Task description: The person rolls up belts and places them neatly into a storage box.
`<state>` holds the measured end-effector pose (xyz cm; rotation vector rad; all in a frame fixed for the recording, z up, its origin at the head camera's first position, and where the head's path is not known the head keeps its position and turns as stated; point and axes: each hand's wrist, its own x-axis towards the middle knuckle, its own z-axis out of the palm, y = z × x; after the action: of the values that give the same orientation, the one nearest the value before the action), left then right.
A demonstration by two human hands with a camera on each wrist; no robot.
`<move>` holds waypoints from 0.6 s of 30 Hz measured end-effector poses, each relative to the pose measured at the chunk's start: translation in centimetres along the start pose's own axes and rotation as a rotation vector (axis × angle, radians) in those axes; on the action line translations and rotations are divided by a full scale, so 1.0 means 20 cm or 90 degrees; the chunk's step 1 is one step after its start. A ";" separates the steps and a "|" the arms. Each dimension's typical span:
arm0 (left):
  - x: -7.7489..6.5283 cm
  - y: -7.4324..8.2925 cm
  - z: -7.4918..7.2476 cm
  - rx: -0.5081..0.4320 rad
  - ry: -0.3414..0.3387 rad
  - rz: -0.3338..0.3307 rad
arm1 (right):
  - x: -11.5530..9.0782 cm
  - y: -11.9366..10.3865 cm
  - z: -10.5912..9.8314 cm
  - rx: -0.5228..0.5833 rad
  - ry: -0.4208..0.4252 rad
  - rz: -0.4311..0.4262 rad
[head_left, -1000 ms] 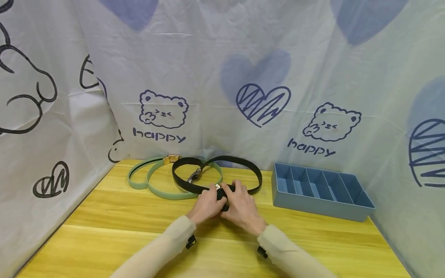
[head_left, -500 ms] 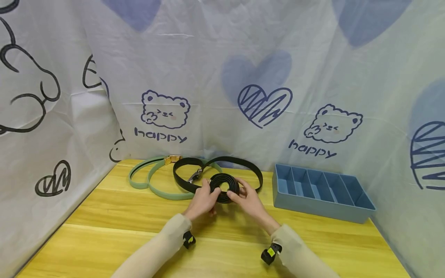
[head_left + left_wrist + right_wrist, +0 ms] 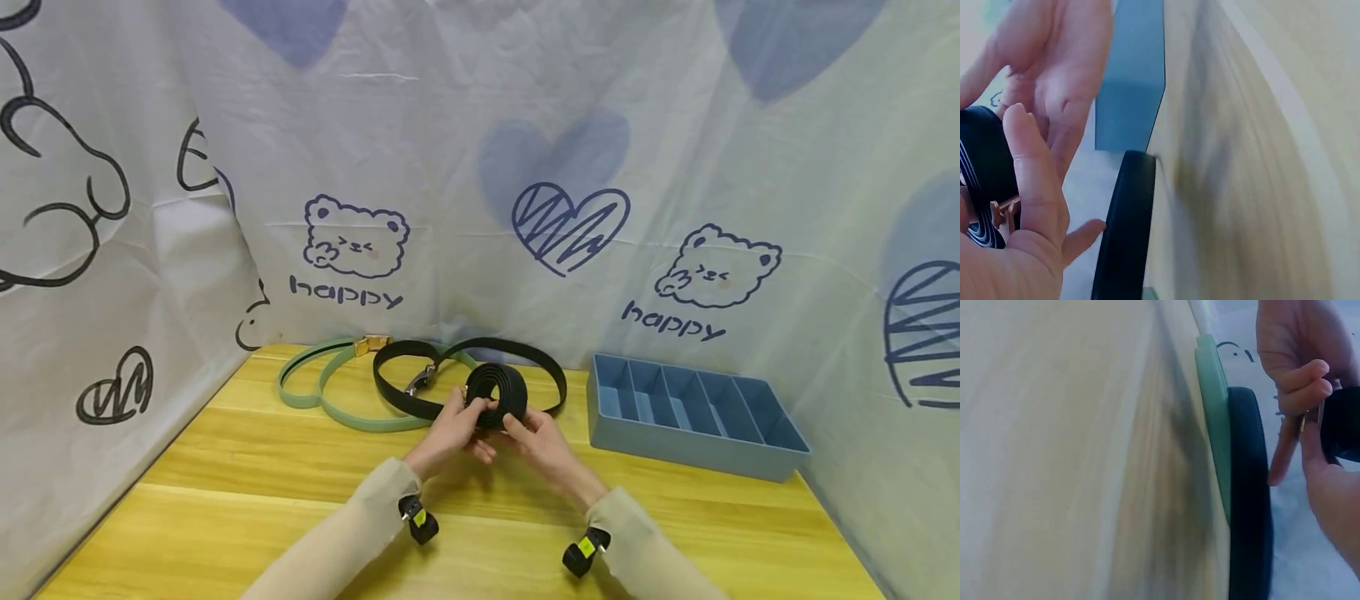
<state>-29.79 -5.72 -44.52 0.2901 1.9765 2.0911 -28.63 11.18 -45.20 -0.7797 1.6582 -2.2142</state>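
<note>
A black belt (image 3: 513,398), wound into a tight coil, is held up off the table between both hands. My left hand (image 3: 448,435) grips its left side, with the thumb at the hole in the middle. On the right, my right hand (image 3: 551,454) holds the coil's lower edge, thumb in front and fingers behind. In the left wrist view a copper-coloured buckle (image 3: 1005,214) shows by the left fingers. Behind the hands a second black belt (image 3: 551,367) lies in loose loops on the table, its silver buckle (image 3: 422,380) left of the coil.
A green belt (image 3: 375,423) with a gold buckle (image 3: 371,343) lies looped at the back left, partly under the loose black one. To the right stands a blue-grey box (image 3: 697,442) with several compartments. A printed cloth (image 3: 465,167) hangs behind the wooden table (image 3: 300,475).
Both hands have turned the coil from low and mostly covered to upright, its spiral showing. Since half a second ago it has shifted slightly right and up and turned sideways.
</note>
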 end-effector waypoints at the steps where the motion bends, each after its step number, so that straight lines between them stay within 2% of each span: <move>1: 0.00 0.00 0.00 -0.018 -0.005 -0.003 | 0.00 0.00 0.00 -0.004 0.004 0.004; 6: -0.01 -0.02 0.01 -0.083 -0.030 -0.005 | -0.01 0.00 -0.01 -0.014 -0.001 0.053; 10: -0.01 -0.02 0.02 -0.113 -0.049 -0.001 | -0.03 -0.02 -0.01 -0.016 0.003 0.034; 14: -0.01 0.00 0.04 -0.089 -0.058 -0.001 | -0.04 -0.04 -0.03 -0.051 0.051 -0.016; 18: -0.01 0.01 0.05 -0.033 -0.049 -0.010 | -0.06 -0.07 -0.07 -0.096 0.087 -0.016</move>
<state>-29.24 -4.94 -44.26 0.3384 1.8718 2.0867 -28.32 13.34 -44.51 -0.7015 1.9086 -2.2242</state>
